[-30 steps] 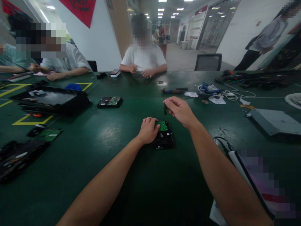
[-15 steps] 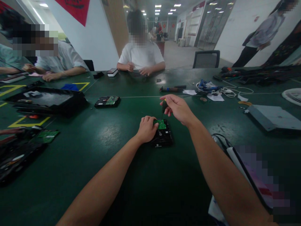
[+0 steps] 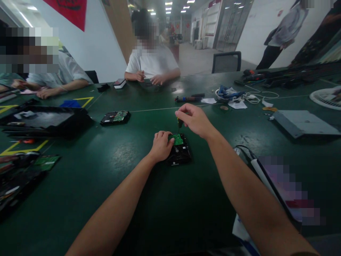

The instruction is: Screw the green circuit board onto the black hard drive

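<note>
A black hard drive [image 3: 181, 153] with a green circuit board [image 3: 178, 139] at its far end lies on the green table in front of me. My left hand [image 3: 162, 145] grips its left side, the thumb resting along the board and the fingers over the far left edge. Above the board, my right hand [image 3: 194, 119] pinches a small screwdriver [image 3: 180, 123] with a dark and yellow handle. The screwdriver points down, its shaft reaching the board's far edge; the exact contact of the tip is too small to make out.
Another hard drive [image 3: 115, 117] lies to the left, beyond it a black tray [image 3: 45, 119]. A grey metal case [image 3: 303, 122] and a tablet-like device [image 3: 279, 188] are on the right. Cables [image 3: 255, 96] and tools lie farther back. A person [image 3: 153, 64] sits opposite.
The whole view has shifted, so everything appears slightly farther left. My right hand has turned a little around the screwdriver's top. My left hand keeps its hold on the hard drive.
</note>
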Tool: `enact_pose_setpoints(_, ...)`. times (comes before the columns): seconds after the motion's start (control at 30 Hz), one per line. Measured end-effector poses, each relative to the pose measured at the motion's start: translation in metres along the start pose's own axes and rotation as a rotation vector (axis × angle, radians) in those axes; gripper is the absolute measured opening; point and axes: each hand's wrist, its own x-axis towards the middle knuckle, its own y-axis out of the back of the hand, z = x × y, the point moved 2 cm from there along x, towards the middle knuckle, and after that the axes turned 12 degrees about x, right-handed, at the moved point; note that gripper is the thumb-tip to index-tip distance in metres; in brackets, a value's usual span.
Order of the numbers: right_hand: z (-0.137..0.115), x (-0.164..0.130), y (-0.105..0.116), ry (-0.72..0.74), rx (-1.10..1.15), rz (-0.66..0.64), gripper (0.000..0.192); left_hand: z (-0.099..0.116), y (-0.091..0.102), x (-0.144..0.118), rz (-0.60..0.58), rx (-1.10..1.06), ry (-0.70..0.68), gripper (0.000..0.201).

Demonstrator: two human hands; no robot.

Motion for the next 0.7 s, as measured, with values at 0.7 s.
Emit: enact_pose_setpoints(0.7, 0.0038, 0.0021, -0.0002, -0.009, -0.012, 0.037, 0.025, 0.0001, -0.0007, 0.0004, -0.006, -0.008, 0.004, 0.036)
